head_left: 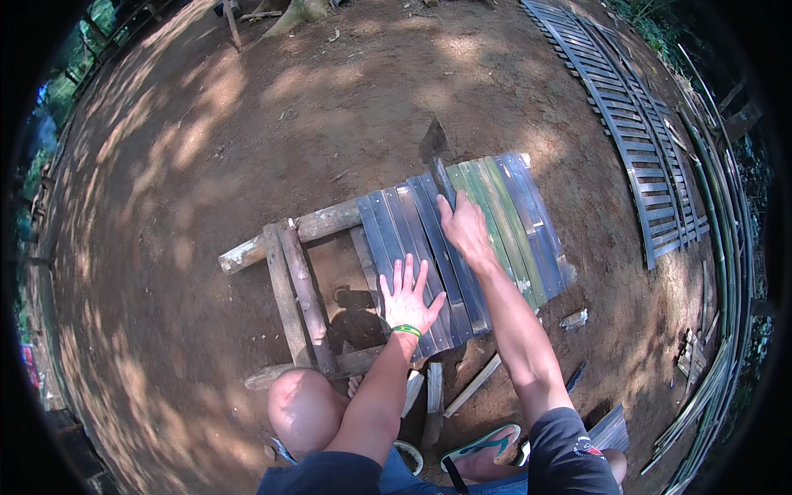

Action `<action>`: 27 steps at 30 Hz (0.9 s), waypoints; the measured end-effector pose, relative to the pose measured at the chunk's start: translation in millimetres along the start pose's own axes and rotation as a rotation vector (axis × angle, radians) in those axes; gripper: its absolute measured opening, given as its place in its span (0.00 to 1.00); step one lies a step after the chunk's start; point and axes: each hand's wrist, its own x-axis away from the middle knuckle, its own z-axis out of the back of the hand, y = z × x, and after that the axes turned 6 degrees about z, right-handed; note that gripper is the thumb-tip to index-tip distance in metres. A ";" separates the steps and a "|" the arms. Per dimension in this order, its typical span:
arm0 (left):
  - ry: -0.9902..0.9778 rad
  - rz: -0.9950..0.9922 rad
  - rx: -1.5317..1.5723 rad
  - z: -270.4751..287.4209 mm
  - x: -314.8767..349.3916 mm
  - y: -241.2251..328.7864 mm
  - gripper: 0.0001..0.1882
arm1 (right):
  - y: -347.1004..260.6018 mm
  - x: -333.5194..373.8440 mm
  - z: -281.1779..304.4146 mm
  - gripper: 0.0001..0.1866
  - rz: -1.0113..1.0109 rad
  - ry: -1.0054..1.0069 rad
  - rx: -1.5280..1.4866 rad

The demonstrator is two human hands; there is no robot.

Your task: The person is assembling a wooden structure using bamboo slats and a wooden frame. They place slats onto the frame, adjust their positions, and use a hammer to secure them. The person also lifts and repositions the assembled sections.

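We rest our left hand (406,307), fingers spread, palm down on a rectangular panel of dark grey and green slats (516,223). Our right hand (464,224) grips a dark, broad-bladed hand tool (441,172) whose blade extends past the panel's far edge. Beneath, rough brown round logs (330,222) form a frame on bare brown earth (330,124).

Bare earth (330,107) and bamboo poles (730,247) show an outdoor yard.

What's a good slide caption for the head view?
Left hand spread on a slatted panel, right hand gripping a dark-bladed tool.
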 end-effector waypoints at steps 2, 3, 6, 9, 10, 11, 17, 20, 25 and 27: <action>0.001 -0.008 -0.002 2.3 0.1 -0.4 0.44 | -9.8 14.4 -3.0 0.24 0.036 0.033 -0.045; -0.001 -0.017 0.000 2.2 -2.6 2.0 0.44 | -1.6 17.6 -9.8 0.24 0.047 0.051 -0.017; -0.013 -0.018 0.018 4.7 -2.1 6.2 0.44 | 23.7 16.5 -26.2 0.24 0.014 -0.118 0.204; -0.023 -0.012 0.024 3.9 -1.6 2.1 0.44 | 11.4 5.7 -23.6 0.24 0.013 -0.063 0.085; -0.033 0.005 0.016 0.5 -0.4 -3.0 0.44 | -1.6 10.7 -18.7 0.24 0.007 -0.053 0.032; -0.025 0.001 0.014 2.8 -1.4 -0.3 0.44 | -10.3 17.5 -11.6 0.24 -0.007 -0.034 -0.017; -0.017 -0.021 0.009 1.7 -1.7 8.9 0.45 | 1.8 12.3 -27.8 0.24 0.060 -0.206 0.216; -0.003 -0.006 0.019 3.0 -7.2 -0.3 0.45 | -27.1 5.0 -12.6 0.24 0.051 -0.099 0.100; -0.012 -0.009 0.021 5.4 -2.8 2.8 0.45 | -6.5 14.8 4.5 0.25 -0.065 -0.009 0.048; -0.006 -0.031 0.039 1.2 -4.7 13.8 0.45 | 45.3 2.7 0.8 0.26 -0.079 -0.130 0.200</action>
